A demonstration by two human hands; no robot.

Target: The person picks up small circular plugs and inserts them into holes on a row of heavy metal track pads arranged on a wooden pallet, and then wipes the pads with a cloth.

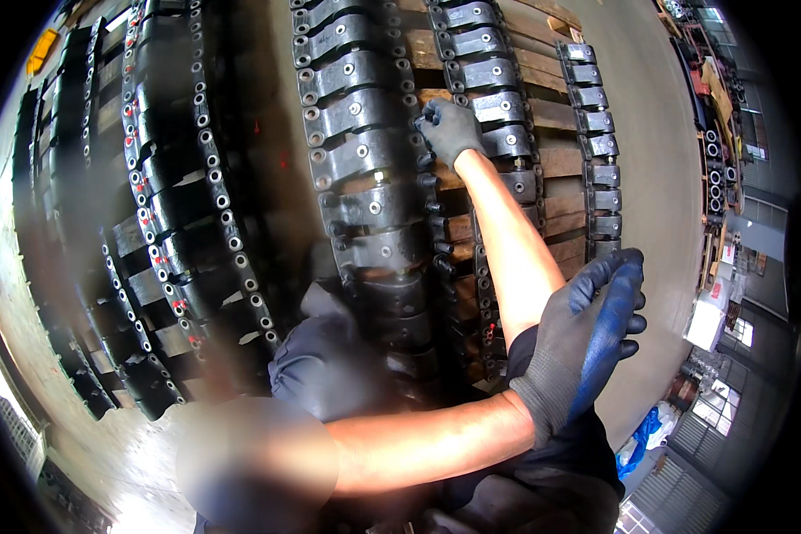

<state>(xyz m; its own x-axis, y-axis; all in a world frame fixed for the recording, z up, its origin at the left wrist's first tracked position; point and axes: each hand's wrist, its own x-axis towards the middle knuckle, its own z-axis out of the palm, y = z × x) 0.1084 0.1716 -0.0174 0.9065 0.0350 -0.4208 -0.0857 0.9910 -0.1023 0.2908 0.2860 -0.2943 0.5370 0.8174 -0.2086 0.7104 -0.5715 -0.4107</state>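
Observation:
My right hand (449, 129), in a dark grey glove, reaches forward to the right edge of a wide row of glossy black metal track links (356, 160). Its fingers are bent together beside the holes along that edge; anything between them is hidden. Nearer to me, my left hand (578, 334) is raised above the right side, its forearm crossing from the lower left. This glove is grey with a blue-coated palm. The fingers curl toward the thumb, and whatever they may hold does not show. Bolt heads and ringed holes mark the links.
More black link rows (142, 178) lie at the left, with small red pieces (180, 305) along one edge. A narrower row (601, 142) runs at the right. Wooden pallet boards (556, 116) show beneath. Grey floor (650, 169) borders shelving at the far right. A yellow object (41, 52) is far left.

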